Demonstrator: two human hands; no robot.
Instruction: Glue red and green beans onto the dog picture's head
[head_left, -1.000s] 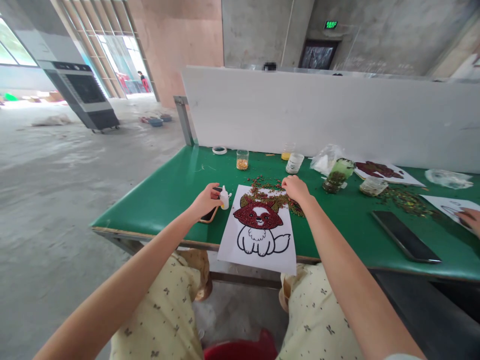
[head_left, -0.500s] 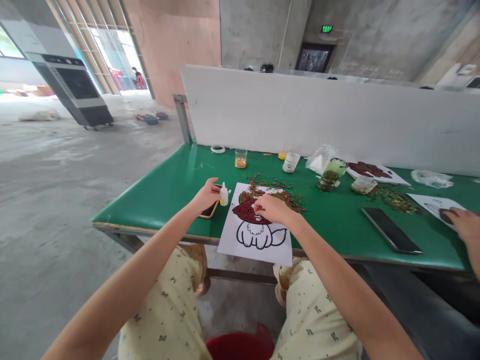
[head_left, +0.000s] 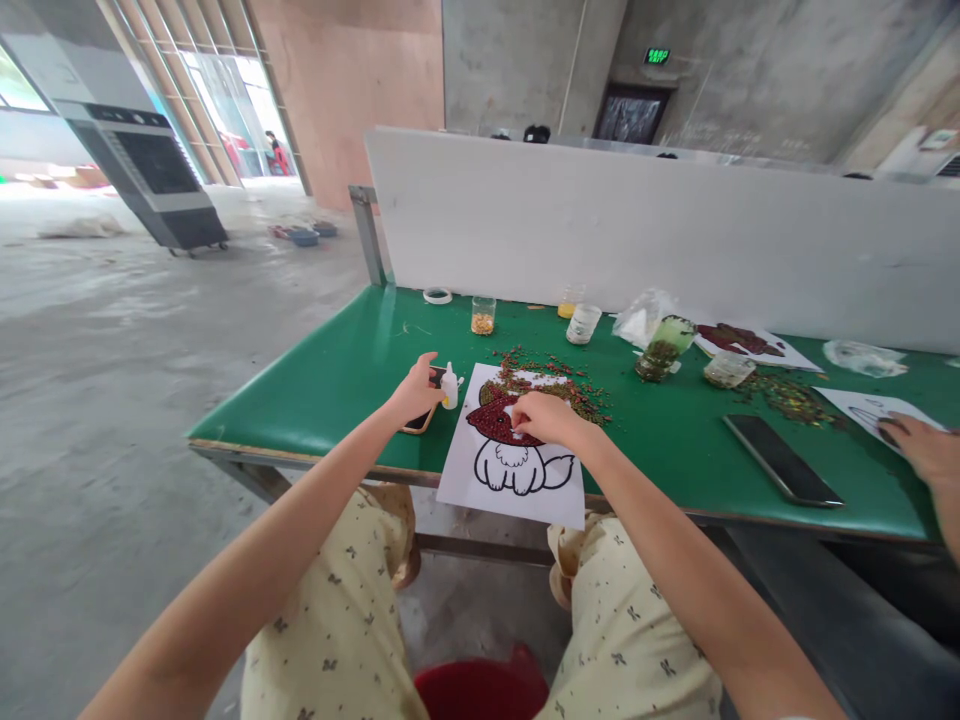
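Note:
A sheet of paper (head_left: pixel 465 480) with a fox drawing lies at the table's near edge, its lower part overhanging. Dark red beans (head_left: pixel 491 420) cover much of the fox's head; the body is bare line drawing. Over the head, my right hand (head_left: pixel 546 415) has its fingertips pinched together on the face; whatever they hold is hidden. My left hand (head_left: pixel 412 392) rests above a phone (head_left: pixel 421 420), fingers apart, beside an upright white glue bottle (head_left: pixel 449 388). Whether it touches the bottle is unclear. Loose red and green beans (head_left: pixel 577 390) are scattered past the paper's top edge.
Behind stand a cup of yellow kernels (head_left: pixel 483 318), a white-filled cup (head_left: pixel 583 325) and a tipped green jar (head_left: pixel 664 348). To the right are another phone (head_left: pixel 781 460) and another person's hand (head_left: pixel 919 440) on a second drawing. A white partition (head_left: pixel 637 230) borders the table's back.
Both my hands stay almost in place, the right still pinched over the fox's head. The other person's hand has shifted slightly on its paper. The view has moved a little.

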